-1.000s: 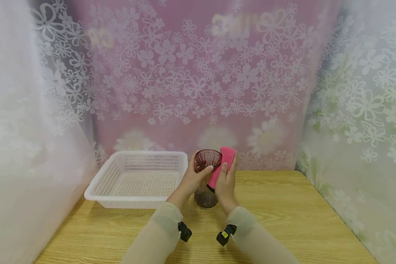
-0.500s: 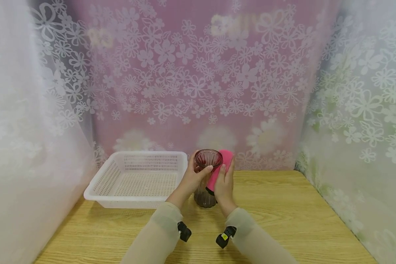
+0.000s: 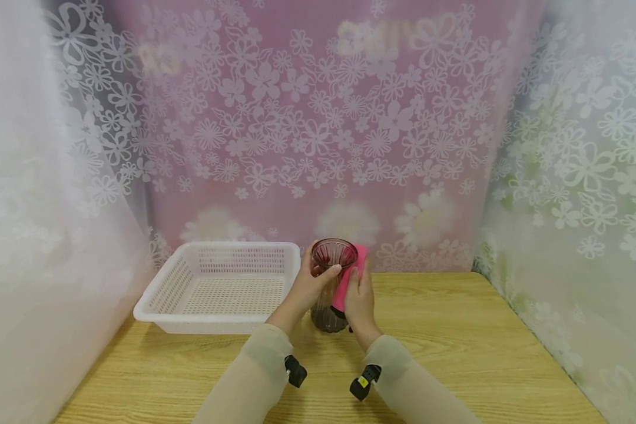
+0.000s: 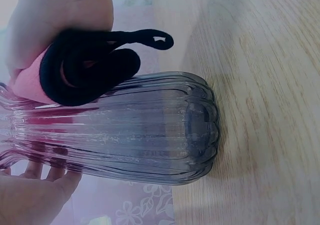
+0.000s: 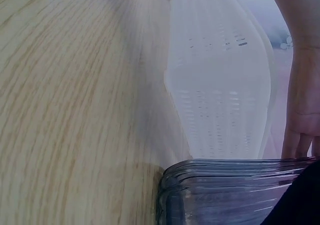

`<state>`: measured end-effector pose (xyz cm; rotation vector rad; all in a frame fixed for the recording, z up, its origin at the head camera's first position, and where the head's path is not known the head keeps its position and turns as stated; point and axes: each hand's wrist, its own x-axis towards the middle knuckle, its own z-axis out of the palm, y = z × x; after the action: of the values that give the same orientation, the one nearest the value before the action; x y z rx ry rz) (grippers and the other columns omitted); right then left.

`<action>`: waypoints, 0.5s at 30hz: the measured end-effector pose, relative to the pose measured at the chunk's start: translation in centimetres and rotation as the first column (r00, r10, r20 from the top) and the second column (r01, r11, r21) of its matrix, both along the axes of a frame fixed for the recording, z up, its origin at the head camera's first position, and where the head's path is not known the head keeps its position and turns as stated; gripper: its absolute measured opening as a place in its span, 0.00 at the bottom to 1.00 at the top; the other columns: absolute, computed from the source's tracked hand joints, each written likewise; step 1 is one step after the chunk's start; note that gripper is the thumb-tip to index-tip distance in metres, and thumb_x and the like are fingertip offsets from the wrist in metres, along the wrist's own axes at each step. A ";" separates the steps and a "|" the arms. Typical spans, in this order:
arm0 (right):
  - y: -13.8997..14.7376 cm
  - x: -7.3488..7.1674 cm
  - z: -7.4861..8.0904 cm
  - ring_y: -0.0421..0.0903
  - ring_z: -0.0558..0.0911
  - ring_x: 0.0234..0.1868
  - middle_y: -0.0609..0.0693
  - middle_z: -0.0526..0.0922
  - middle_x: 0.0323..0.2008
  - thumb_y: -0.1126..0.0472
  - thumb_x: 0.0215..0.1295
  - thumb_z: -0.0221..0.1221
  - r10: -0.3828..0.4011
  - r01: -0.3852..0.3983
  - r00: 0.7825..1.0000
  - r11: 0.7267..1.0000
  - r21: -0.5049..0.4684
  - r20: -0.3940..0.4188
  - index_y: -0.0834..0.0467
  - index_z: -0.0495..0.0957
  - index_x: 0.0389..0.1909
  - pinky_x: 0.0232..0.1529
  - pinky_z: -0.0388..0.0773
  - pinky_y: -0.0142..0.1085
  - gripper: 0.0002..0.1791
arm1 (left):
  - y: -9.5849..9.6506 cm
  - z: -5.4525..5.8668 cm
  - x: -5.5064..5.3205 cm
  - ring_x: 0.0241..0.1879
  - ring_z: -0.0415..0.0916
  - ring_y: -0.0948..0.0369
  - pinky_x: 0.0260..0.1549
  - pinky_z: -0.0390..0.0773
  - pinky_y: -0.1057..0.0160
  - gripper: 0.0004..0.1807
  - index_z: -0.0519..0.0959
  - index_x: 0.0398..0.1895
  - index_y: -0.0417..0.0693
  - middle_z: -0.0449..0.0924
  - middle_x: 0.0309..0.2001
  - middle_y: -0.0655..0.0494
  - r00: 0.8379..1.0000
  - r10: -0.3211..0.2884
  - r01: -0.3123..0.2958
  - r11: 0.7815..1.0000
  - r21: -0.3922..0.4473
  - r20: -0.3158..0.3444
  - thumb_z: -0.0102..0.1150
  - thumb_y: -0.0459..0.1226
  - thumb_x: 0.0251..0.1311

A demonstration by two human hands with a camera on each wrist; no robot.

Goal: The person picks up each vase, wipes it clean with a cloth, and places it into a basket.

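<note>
A ribbed, purple-tinted glass vase point(image 3: 324, 309) stands upright on the table, its flared mouth at the top. My left hand point(image 3: 303, 290) grips it around the neck, thumb across the near side. Against the vase's right side my right hand point(image 3: 361, 301) holds a folded pink cloth point(image 3: 341, 296). In the left wrist view the cloth's rolled black edge point(image 4: 75, 70) and a small hanging loop point(image 4: 157, 39) show beside the glass point(image 4: 125, 135). The right wrist view has the vase's lower part point(image 5: 215, 195) at the bottom, with the black edge over its corner.
A white perforated plastic basket point(image 3: 217, 318) sits on the table just left of the vase. The wood-grain table point(image 3: 445, 341) extends right and toward me. A pink floral curtain point(image 3: 318, 118) hangs behind, with pale floral sheets at both sides.
My right hand has slid the pink cloth down and slightly left along the vase's side. The left hand and the vase have stayed nearly in place.
</note>
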<state>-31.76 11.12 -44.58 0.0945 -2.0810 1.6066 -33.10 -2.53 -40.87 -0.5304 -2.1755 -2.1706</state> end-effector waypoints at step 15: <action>1.0 -0.1 -0.1 0.60 0.63 0.72 0.58 0.55 0.77 0.41 0.80 0.36 0.044 -0.051 0.993 0.997 0.064 0.105 0.49 0.45 0.81 0.68 0.61 0.58 0.34 | -0.1 1.5 0.8 0.68 0.65 0.44 0.59 0.72 0.47 0.49 0.40 0.81 0.53 0.60 0.73 0.38 0.999 -0.034 0.034 0.999 0.004 0.016 0.63 0.38 0.67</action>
<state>-31.87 12.12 -44.71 0.0863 -2.2279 1.6011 -32.30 -2.62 -39.41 -0.5558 -2.1854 -2.2026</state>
